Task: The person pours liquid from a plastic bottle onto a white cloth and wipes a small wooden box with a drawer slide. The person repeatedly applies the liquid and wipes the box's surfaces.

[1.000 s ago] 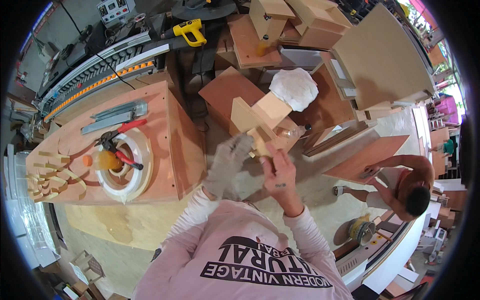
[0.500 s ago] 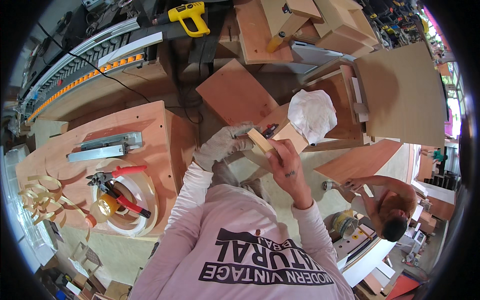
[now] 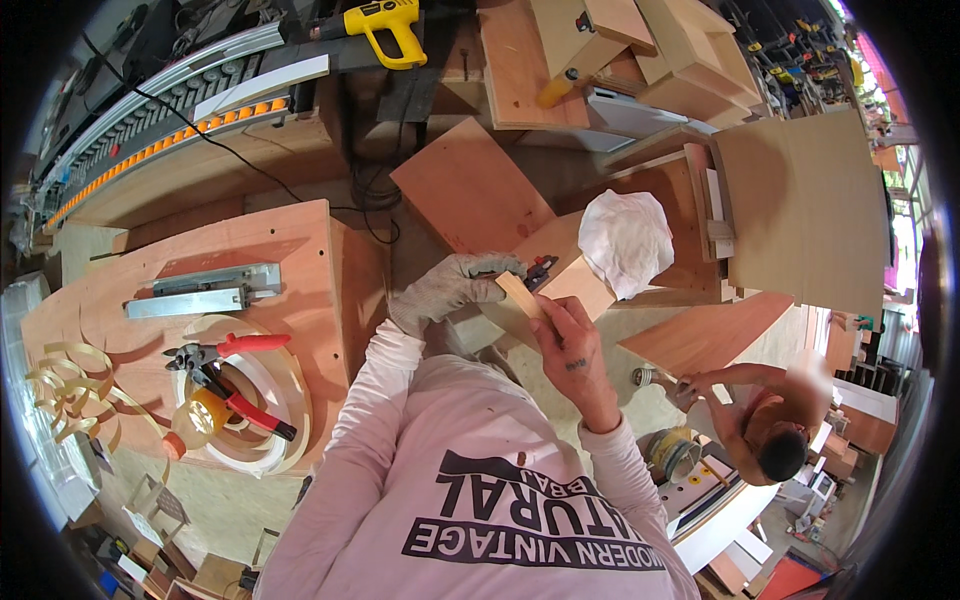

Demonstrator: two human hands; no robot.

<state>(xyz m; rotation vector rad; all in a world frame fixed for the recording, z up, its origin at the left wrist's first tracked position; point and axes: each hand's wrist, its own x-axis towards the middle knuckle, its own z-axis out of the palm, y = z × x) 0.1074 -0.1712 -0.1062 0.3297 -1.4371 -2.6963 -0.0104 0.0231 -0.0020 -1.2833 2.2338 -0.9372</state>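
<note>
A pale wooden piece (image 3: 521,299) was held aslant, its narrow, straight-grained edge facing up, clean and light in tone. Its upper-left end met the fingers of the gloved left hand (image 3: 450,288); at its lower-right end it was gripped by the bare right hand (image 3: 573,345). Just past the long upper side of that edge sat a small dark fitting (image 3: 541,269) with touches of red, near the left fingertips. Beside it showed a smooth, light wooden panel (image 3: 589,284); whether panel and piece were joined could not be told.
</note>
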